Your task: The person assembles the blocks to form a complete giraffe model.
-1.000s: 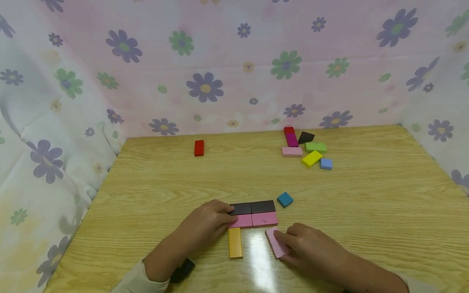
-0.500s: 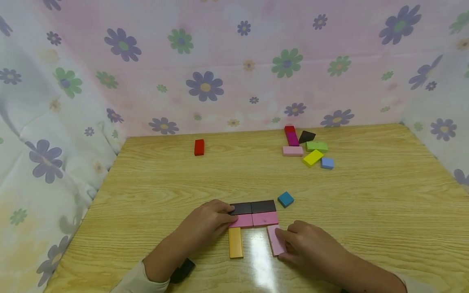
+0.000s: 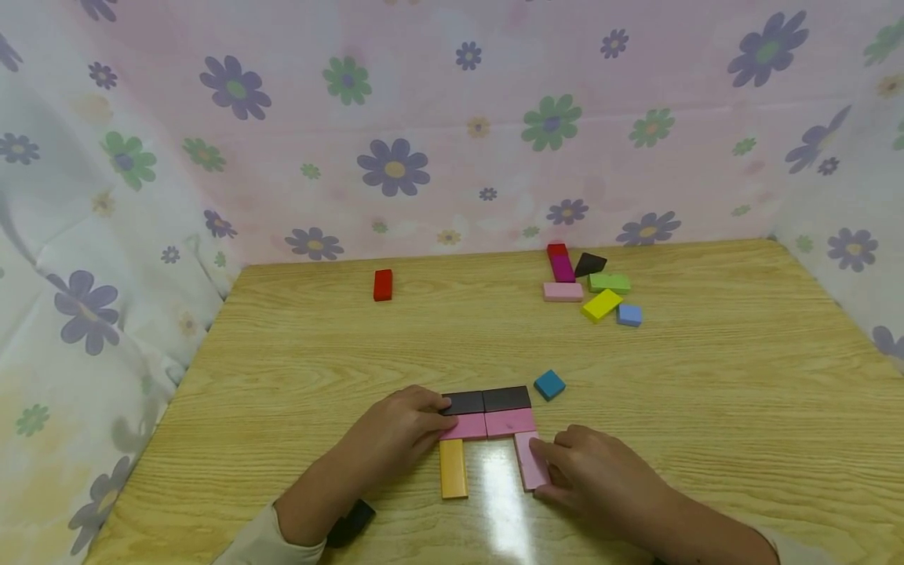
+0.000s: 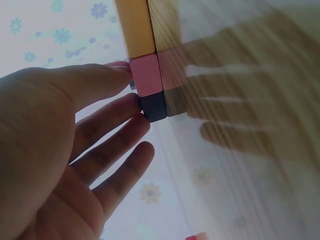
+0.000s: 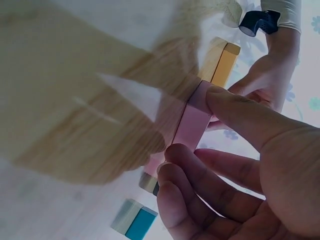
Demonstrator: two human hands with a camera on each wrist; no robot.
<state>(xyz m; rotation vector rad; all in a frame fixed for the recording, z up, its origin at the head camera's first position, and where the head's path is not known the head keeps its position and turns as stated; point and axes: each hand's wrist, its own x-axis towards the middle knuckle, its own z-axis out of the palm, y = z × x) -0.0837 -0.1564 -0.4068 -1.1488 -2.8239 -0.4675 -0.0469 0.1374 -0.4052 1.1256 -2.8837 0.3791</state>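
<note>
Two black blocks (image 3: 506,399) lie end to end above two pink blocks (image 3: 510,422), edges touching. The left hand (image 3: 387,435) rests its thumb and fingers on the left ends of both rows; its fingers are fairly straight in the left wrist view. Below the left pink block stands an orange block (image 3: 453,469), lengthwise toward the front. A light pink block (image 3: 530,461) lies below the right pink block, its top end against it. The right hand (image 3: 609,482) pinches this block between thumb and fingers, as the right wrist view (image 5: 192,120) shows too.
A blue block (image 3: 549,385) lies right of the black row. Farther back are a red block (image 3: 383,285) on the left and a loose group with a yellow block (image 3: 602,306) and a green block (image 3: 609,283) on the right. A flowered cloth (image 3: 438,94) hangs behind.
The right hand has moved the light pink block slightly up and turned it straighter, so that it now meets the pink row. The left hand has stayed in place.
</note>
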